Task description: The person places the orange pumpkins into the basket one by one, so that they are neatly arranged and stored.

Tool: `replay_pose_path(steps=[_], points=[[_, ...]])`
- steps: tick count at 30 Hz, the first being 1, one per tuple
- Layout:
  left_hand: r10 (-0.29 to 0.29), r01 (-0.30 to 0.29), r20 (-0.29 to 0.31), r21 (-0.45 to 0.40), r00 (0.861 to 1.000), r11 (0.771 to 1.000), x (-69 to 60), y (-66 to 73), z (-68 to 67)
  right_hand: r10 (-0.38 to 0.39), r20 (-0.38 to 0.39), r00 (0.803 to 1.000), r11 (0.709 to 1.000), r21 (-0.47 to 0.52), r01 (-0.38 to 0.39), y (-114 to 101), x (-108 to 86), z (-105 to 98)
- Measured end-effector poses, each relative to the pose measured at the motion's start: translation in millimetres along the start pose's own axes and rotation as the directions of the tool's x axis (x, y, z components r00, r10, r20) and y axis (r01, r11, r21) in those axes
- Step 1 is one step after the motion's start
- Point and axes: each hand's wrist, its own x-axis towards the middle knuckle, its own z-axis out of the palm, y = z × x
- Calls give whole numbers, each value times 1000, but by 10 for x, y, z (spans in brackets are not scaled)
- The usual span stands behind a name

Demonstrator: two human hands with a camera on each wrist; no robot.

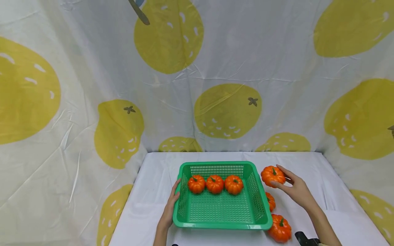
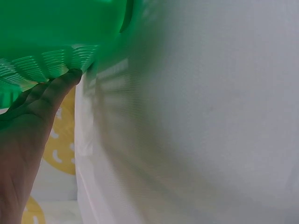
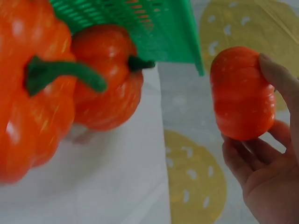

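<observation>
My right hand grips a small orange pumpkin between thumb and fingers. It is held up just beyond the right rim of a green plastic basket. The right wrist view shows this pumpkin raised off the table. Against the basket's left side rests my left hand; in the left wrist view its fingers lie fairly straight along the slotted outer wall. A row of three pumpkins, including a middle one, sits inside the basket toward the back.
Two more pumpkins are on the table right of the basket: a nearer one and one partly hidden by the rim. White cloth covers the table. A lemon-print curtain stands behind and at both sides.
</observation>
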Motion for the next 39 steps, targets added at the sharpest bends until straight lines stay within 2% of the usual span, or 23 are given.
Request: replay_pose_path(steps=[6, 12, 19, 22, 26, 34, 39], points=[[-2, 2, -1, 4, 1000, 1000, -7, -2, -8, -108, 60, 992, 994, 7, 108, -373, 152, 195], [3, -3, -7, 22, 1000, 1000, 3, 12, 3, -207, 109, 972, 978, 53, 202, -602, 326, 385], [4, -4, -3, 6, 1000, 1000, 2, 29, -3, -197, 196, 961, 969, 188, 160, -762, 432, 662], [-2, 2, 3, 6, 1000, 1000, -4, 28, -3, -208, 221, 953, 963, 218, 159, -813, 443, 762], [-6, 6, -3, 14, 1000, 1000, -4, 27, 1, -233, 235, 944, 957, 227, 180, -870, 448, 872], [3, -3, -14, 13, 1000, 1000, 10, 25, 0, -180, 297, 938, 959, 265, 101, -972, 418, 1068], [1, -1, -10, 13, 1000, 1000, -1, 14, 3, -205, 327, 923, 955, 273, 115, -1030, 371, 1188]])
